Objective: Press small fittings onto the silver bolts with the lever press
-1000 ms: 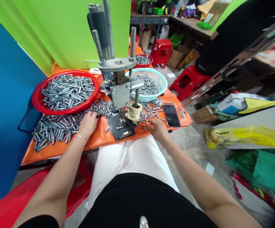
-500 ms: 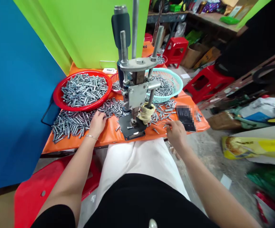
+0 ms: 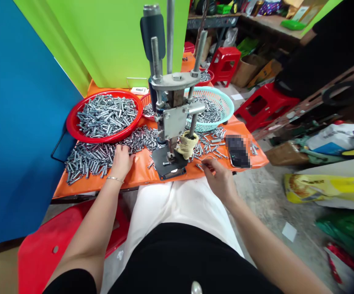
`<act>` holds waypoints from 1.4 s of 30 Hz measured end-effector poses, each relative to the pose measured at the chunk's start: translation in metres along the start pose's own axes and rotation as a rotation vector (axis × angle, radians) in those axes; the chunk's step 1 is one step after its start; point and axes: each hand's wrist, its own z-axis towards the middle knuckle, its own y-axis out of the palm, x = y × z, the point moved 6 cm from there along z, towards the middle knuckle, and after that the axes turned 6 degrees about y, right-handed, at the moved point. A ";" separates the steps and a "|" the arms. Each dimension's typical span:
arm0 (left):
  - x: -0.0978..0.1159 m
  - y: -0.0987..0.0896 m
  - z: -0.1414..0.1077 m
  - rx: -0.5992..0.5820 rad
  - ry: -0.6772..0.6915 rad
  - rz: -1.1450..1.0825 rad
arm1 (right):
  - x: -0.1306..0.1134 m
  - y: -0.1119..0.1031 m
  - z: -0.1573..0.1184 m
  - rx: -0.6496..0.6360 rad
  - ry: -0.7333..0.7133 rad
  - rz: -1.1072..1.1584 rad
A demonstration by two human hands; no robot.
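Observation:
My left hand (image 3: 122, 163) rests at the right edge of a pile of metal pins (image 3: 91, 157), fingers bent down into it; whether it grips one is hidden. My right hand (image 3: 218, 175) pinches a thin wire hook (image 3: 208, 158) at the front of the orange table cover (image 3: 143, 169). Between both hands stands a metal press (image 3: 175, 118) on a black base plate (image 3: 164, 168). A small pin (image 3: 166, 163) lies on that plate under the press. A beige cloth (image 3: 187, 146) is wrapped round the foot of the press's right post.
Behind my left hand is a red basin (image 3: 69, 122) full of pins. A turquoise basket (image 3: 226, 102) of pins stands behind the press. A phone (image 3: 238, 151) lies at the right. A person in black (image 3: 311, 61) is at the right, near red stools (image 3: 264, 104).
My right hand has moved left with the wire hook, nearer the press. My left hand has shifted slightly left along the pile. The camera view has shifted a little.

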 end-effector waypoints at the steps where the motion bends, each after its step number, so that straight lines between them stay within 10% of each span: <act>1: -0.002 0.000 -0.001 -0.003 -0.015 -0.017 | -0.003 0.001 -0.001 -0.006 0.002 0.015; 9: 0.001 -0.016 -0.002 0.129 -0.206 -0.365 | -0.011 0.014 -0.012 -0.054 0.025 0.114; 13: 0.024 -0.017 -0.026 0.216 -0.454 -0.875 | -0.020 0.021 -0.018 -0.105 0.050 0.199; 21: 0.134 -0.003 -0.073 -0.189 -0.691 -1.738 | -0.088 0.026 -0.016 -0.228 -0.084 0.355; 42: 0.173 -0.004 -0.073 -0.255 -0.212 -1.430 | -0.116 0.023 0.000 -0.325 -0.266 -0.047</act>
